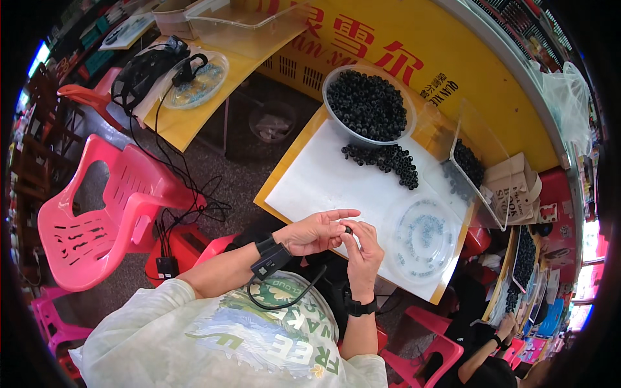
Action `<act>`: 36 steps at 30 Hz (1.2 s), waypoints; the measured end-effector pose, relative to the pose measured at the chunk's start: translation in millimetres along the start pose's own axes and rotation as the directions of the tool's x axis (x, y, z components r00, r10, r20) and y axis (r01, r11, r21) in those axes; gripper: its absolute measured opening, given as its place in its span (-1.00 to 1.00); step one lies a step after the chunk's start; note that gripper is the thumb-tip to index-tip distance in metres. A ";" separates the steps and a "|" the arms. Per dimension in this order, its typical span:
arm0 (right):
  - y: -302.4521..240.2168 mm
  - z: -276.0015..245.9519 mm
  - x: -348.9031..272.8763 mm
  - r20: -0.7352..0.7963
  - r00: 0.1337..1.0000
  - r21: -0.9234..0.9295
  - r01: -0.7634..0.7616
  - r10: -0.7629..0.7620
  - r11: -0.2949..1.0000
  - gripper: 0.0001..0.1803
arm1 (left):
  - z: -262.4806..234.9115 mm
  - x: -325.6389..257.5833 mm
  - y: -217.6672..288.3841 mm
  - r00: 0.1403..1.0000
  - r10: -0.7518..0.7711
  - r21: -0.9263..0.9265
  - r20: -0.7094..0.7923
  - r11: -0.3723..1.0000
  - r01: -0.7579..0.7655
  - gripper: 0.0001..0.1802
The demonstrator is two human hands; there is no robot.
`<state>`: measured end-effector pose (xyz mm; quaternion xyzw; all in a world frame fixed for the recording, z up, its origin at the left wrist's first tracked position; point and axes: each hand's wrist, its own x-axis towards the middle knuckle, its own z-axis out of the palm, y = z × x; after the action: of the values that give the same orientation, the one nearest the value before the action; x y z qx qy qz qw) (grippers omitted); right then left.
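My left hand (312, 233) and my right hand (364, 253) meet over the near edge of the white work surface. A small black piece (348, 229) sits at their fingertips, partly covered. The thumb and index finger of the right hand pinch it. On the left, the thumb and curled fingers close at the same piece while the index finger stretches out straight. Beyond them a clear bowl (328, 97) is heaped with small black ring-shaped parts (370, 103). More black parts (388, 161) lie loose in front of it. A round clear dish (446, 258) holds small pale-blue pieces (422, 234).
A clear bin (495, 210) with black parts stands at the table's right, beside a paper bag (514, 187). At left are a pink chair (84, 239), black cables (178, 187) and a yellow table (184, 126). Another person's hand (506, 326) works at lower right.
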<state>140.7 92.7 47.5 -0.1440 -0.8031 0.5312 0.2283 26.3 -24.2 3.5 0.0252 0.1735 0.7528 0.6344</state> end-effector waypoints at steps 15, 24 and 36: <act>-6.6 -240.7 136.4 -0.462 0.887 -0.238 -0.149 0.023 0.960 -0.47 | -37.0 101.0 123.2 0.651 0.754 0.989 -0.086 -0.013 0.146 -0.66; 51.0 -214.2 49.8 -0.085 0.978 -0.615 -0.203 0.192 0.762 -0.77 | -14.7 97.9 113.8 0.653 0.756 0.961 -0.035 -0.154 0.230 -0.71; 95.2 -189.8 20.6 0.013 0.999 -0.737 0.040 -0.045 0.674 -0.88 | -15.8 73.0 92.3 0.791 0.559 0.868 -0.250 0.491 -0.073 -0.79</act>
<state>220.6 289.5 27.3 -0.2070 -0.9514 0.1567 0.1657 -79.3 30.1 2.4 0.1540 0.6545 0.6670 0.3209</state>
